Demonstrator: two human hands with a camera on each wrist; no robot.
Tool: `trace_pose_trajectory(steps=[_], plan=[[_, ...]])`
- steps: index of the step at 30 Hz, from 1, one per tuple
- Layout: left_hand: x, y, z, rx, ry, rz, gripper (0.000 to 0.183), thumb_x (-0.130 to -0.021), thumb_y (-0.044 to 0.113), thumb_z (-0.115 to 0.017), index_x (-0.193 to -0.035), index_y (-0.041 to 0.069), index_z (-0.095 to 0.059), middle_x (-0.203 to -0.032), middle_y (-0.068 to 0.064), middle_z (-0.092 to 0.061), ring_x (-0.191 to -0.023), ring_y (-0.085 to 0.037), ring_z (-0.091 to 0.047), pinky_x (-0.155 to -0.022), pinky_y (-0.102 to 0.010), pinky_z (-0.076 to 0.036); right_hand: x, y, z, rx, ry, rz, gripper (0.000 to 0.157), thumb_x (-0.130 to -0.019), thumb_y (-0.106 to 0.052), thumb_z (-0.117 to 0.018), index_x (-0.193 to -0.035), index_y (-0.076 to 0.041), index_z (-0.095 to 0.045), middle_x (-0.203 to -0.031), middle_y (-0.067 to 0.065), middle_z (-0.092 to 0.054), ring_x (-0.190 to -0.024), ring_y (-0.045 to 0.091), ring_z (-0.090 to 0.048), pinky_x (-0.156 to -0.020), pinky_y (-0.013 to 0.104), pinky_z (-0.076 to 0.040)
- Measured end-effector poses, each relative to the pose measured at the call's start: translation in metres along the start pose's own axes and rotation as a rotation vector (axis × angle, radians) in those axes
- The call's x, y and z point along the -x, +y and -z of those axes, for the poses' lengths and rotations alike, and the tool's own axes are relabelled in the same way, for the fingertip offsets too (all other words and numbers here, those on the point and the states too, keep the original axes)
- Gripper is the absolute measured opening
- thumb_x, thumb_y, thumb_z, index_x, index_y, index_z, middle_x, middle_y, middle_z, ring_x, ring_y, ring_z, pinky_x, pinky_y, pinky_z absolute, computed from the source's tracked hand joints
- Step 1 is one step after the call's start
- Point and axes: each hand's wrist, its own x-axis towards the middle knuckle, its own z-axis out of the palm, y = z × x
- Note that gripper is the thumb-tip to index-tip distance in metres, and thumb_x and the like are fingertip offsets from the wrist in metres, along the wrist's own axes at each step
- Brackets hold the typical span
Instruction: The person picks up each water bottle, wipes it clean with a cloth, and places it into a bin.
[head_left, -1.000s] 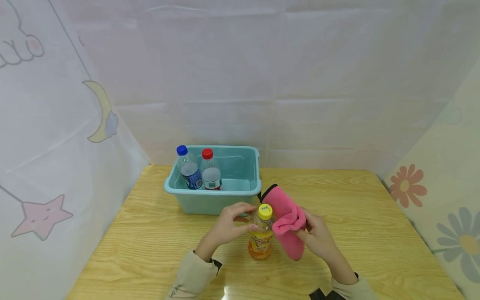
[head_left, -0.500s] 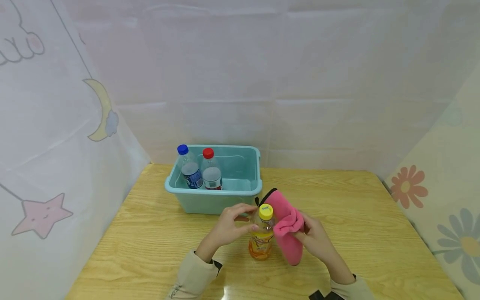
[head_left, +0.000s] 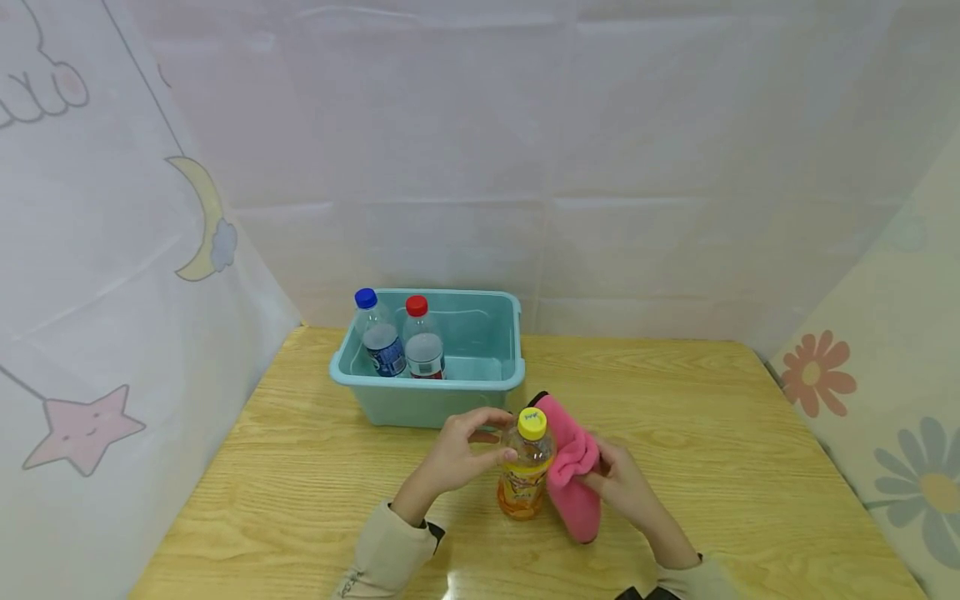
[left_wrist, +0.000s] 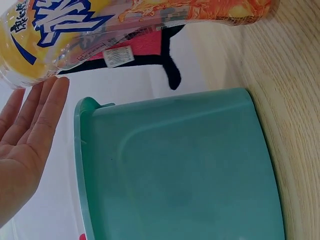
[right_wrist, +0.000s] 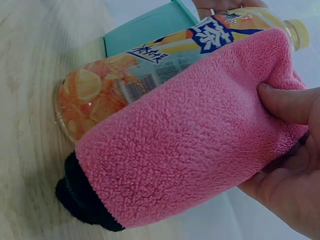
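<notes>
An upright drink bottle (head_left: 522,479) with a yellow cap and orange-and-yellow label stands on the table. My left hand (head_left: 461,450) holds it at the shoulder, thumb in front and fingers behind. Those fingers (left_wrist: 42,117) look nearly straight in the left wrist view, their tips at the bottle's side. My right hand (head_left: 626,487) grips a folded pink towel (head_left: 573,467) with dark edging. In the right wrist view the thumb (right_wrist: 287,102) presses into the fluffy towel (right_wrist: 195,130), which lies along the bottle (right_wrist: 150,65) and covers part of it. The towel's inner folds are hidden.
Behind the left hand stands a teal plastic basin (head_left: 427,404). Inside it are a blue-capped bottle (head_left: 382,342) and a red-capped bottle (head_left: 423,346), both on the left side. Printed cloth hangs behind the wooden table (head_left: 285,467) and at both sides.
My right hand has drawn the pink towel down and toward me along the bottle's right side. My left hand and the bottle have stayed nearly still.
</notes>
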Motion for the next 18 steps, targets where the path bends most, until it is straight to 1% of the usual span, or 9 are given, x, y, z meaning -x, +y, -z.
trace_pose_trajectory(steps=[5,9,13,18], plan=[[0.0005,0.0013,-0.0004,0.007,0.006,0.011,0.039,-0.081,0.015,-0.069,-0.114,-0.002,-0.057,-0.113,-0.013,-0.06,-0.104,-0.023,-0.056,-0.083,-0.027,-0.05,0.0023,0.0038,-0.0024,-0.011,-0.041,-0.071,0.044,-0.079,0.009,-0.061,-0.119,0.019,-0.045,-0.103,0.028,-0.059,-0.083,0.001,-0.055,-0.068,0.022,-0.051],[0.0013,0.0026,-0.0009,0.017,0.019,0.0,0.037,-0.081,0.013,-0.069,-0.114,0.0,-0.058,-0.114,-0.013,-0.059,-0.104,-0.024,-0.056,-0.083,-0.027,-0.05,0.0036,0.0063,-0.0037,-0.031,-0.066,-0.087,0.043,-0.079,0.008,-0.061,-0.118,0.018,-0.046,-0.103,0.028,-0.059,-0.086,0.002,-0.056,-0.07,0.023,-0.052],[0.0022,0.0035,-0.002,0.001,0.051,-0.007,0.038,-0.08,0.011,-0.07,-0.114,0.0,-0.059,-0.112,-0.01,-0.057,-0.1,-0.024,-0.055,-0.08,-0.029,-0.051,0.0052,0.0065,-0.0038,-0.035,-0.077,-0.086,0.043,-0.081,0.004,-0.061,-0.119,0.018,-0.046,-0.105,0.029,-0.058,-0.089,0.003,-0.056,-0.072,0.024,-0.052],[0.0044,0.0042,-0.0043,-0.041,0.089,-0.072,0.036,-0.08,0.007,-0.069,-0.113,-0.003,-0.058,-0.107,-0.013,-0.058,-0.096,-0.029,-0.057,-0.076,-0.035,-0.053,0.0084,0.0083,-0.0031,-0.022,-0.062,-0.076,0.044,-0.08,0.006,-0.061,-0.12,0.016,-0.047,-0.111,0.03,-0.056,-0.095,0.001,-0.055,-0.077,0.023,-0.051]])
